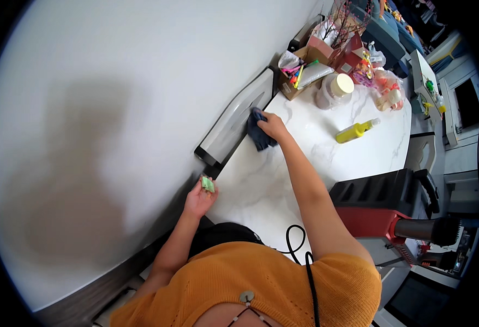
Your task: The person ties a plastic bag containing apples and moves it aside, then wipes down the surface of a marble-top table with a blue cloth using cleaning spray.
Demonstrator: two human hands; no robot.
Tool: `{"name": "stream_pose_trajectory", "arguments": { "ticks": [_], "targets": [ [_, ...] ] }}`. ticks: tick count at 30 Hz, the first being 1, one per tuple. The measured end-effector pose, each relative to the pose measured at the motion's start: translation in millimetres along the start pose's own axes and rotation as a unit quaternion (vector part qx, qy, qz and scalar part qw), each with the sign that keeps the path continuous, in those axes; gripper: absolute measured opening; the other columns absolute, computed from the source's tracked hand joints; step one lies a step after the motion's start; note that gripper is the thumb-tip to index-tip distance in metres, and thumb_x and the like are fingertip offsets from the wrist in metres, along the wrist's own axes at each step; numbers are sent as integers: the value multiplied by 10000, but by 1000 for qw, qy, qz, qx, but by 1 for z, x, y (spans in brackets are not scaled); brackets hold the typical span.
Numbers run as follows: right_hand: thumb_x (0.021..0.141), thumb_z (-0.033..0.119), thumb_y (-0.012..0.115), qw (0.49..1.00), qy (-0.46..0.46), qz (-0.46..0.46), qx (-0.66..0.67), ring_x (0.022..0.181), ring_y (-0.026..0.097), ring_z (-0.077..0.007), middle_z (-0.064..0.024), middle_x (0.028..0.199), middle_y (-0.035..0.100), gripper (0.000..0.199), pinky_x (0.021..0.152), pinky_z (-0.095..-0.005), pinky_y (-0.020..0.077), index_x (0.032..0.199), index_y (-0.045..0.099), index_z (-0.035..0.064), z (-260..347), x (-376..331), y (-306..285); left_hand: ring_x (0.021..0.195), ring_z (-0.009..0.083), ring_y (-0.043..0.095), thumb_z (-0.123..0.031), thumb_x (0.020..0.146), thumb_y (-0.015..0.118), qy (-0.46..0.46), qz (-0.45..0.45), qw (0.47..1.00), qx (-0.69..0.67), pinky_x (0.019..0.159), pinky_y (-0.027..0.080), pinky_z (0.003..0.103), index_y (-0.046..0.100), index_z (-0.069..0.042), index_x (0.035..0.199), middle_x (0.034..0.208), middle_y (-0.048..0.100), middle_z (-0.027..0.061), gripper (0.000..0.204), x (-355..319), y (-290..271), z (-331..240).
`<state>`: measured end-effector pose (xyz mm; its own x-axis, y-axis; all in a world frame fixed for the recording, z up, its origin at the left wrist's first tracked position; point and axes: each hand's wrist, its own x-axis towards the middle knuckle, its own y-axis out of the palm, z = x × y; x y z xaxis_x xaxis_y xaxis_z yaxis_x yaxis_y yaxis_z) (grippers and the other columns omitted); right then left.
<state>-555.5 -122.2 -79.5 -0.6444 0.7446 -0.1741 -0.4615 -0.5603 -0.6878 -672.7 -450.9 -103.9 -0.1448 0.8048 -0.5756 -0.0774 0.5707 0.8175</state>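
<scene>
My right hand (273,126) reaches out over the white marbled table (327,152). Its fingers are closed on a dark blue cloth (261,132), which hangs bunched at the table's left edge, beside a pale, dark-framed chair back (238,115). Closer to me, my left hand (200,199) is by the near left corner of the table, palm partly up. A small light-green piece (208,184) lies in its curled fingers; whether it is a packet or a folded cloth, I cannot tell.
A yellow spray bottle (357,131) lies on the table's right part. Behind it stand a lidded clear jar (335,91) and a cardboard box (292,88) with pens. At right is a black and red case (373,196). A black cord (296,252) loops near my body.
</scene>
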Motion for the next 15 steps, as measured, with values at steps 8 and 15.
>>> {"name": "stream_pose_trajectory", "arguments": {
  "ticks": [8,15],
  "targets": [
    [816,221,519,940,-48,-334,56,984,505,-379,-226,1072,489,495,818,-423,419,1289,395,147,8,24,-1,1002,215,544,-228,926,415,6,-4,1000,-24,894,427,383,568,-105,1016,1041,591,51,216,-5,-6,-4],
    [819,166,508,950,-29,-309,21,950,520,-391,-206,1125,431,508,767,-437,452,1301,365,94,44,30,12,1021,218,532,-215,917,433,-3,-42,999,-34,902,423,399,575,-122,998,1059,580,57,188,-1,-10,-1]
  ]
}}
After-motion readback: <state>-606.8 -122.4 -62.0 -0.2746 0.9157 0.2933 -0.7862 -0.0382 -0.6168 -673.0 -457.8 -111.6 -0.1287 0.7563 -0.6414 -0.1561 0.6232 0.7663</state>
